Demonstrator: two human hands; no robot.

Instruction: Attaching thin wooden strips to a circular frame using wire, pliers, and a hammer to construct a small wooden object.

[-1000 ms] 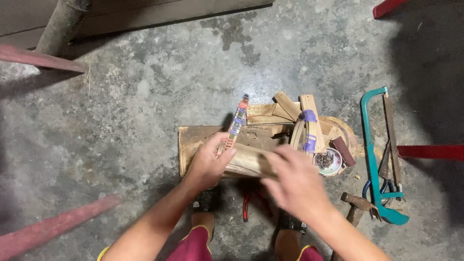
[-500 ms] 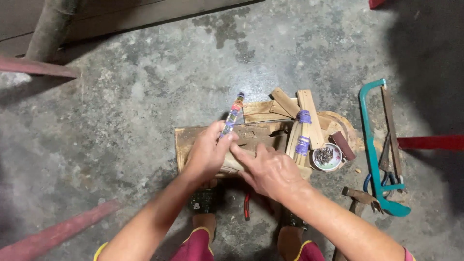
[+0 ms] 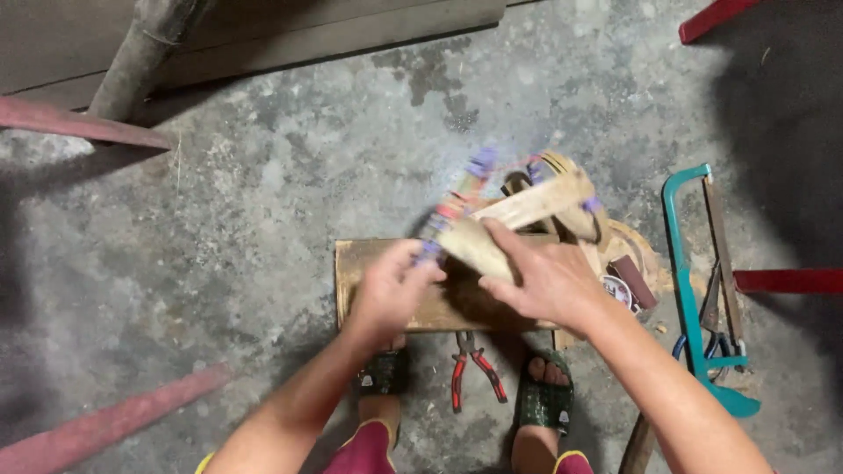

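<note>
Right hand (image 3: 546,283) on wooden piece (image 3: 518,224), above board (image 3: 369,263), pliers (image 3: 470,373) and hacksaw (image 3: 694,290) nearby

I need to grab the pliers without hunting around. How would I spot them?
Find the wooden board lying on the concrete floor in front of the person's feet. The pliers lie just below its near edge, between the two sandals; their red handles set them apart.

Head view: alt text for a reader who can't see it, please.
Two bare hands, left hand and right hand, hold a blurred wooden assembly with purple bands above a wooden board on a concrete floor. Red-handled pliers lie between sandalled feet; a teal hacksaw lies to the right.
</note>
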